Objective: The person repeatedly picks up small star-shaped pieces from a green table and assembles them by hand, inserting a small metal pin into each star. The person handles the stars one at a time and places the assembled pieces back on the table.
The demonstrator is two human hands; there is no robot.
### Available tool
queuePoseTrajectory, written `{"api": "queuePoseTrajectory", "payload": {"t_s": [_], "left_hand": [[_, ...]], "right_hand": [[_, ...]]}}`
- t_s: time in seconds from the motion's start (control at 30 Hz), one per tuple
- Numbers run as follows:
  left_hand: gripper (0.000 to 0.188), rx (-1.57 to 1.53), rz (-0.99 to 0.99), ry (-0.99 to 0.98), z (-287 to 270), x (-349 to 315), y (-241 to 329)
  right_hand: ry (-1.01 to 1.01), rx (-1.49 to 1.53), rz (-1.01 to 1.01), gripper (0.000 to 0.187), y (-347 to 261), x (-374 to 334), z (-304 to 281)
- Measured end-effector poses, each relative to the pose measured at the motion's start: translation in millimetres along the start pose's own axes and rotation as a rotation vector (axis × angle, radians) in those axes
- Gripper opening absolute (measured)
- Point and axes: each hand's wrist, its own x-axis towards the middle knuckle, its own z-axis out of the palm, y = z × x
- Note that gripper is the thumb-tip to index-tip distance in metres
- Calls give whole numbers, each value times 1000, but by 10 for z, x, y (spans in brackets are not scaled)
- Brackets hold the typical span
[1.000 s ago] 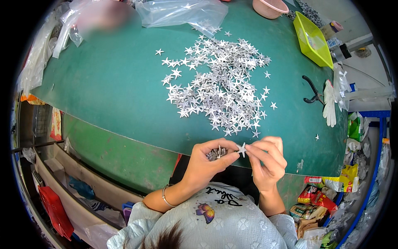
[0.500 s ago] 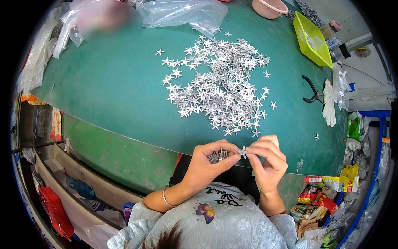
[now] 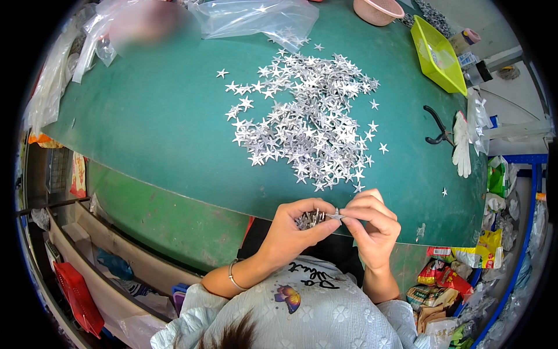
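My left hand (image 3: 289, 228) is closed round a cluster of silver metal starfish pieces (image 3: 310, 219), held just off the table's near edge. Between its thumb and index fingertips and those of my right hand (image 3: 374, 225) is a single silver starfish (image 3: 335, 215), tilted and seen partly edge-on. My right thumb and index finger pinch one of its arms, the other fingers curled behind. Beyond my hands, a wide heap of similar silver starfish (image 3: 314, 116) lies on the green table (image 3: 157, 128), with loose ones around its edges.
Clear plastic bags (image 3: 256, 17) lie along the far side. A pink basket (image 3: 378, 11) and a yellow-green tray (image 3: 433, 58) stand at the far right. Black-handled pliers (image 3: 437, 125) and a white glove (image 3: 461, 145) rest near the right edge. Left below the table is a red basket (image 3: 75, 296).
The starfish between my fingertips has turned from nearly face-on to a flatter tilt and shifted slightly left. My right hand has moved a little left with it.
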Motion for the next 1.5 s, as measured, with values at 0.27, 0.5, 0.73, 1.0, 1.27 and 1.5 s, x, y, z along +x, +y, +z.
{"api": "queuePoseTrajectory", "payload": {"t_s": [0.27,0.5,0.73,1.0,1.27,1.5], "left_hand": [[17,-433,-23,-234,-81,73,-99],[22,-461,-13,-168,-122,59,-77],[21,-304,32,-107,-54,177,-60],[26,-383,-89,-118,-87,632,-309],[26,-189,-206,-109,793,778,-435],[22,1,-110,-87,1573,1160,-916]], "right_hand": [[156,-368,83,16,273,260,-171],[-4,-910,42,21,447,506,66],[22,-862,-71,6,568,443,-66],[186,-843,-189,8,846,292,-158],[726,24,54,16,1288,71,-262],[590,146,109,20,1355,96,-464]]}}
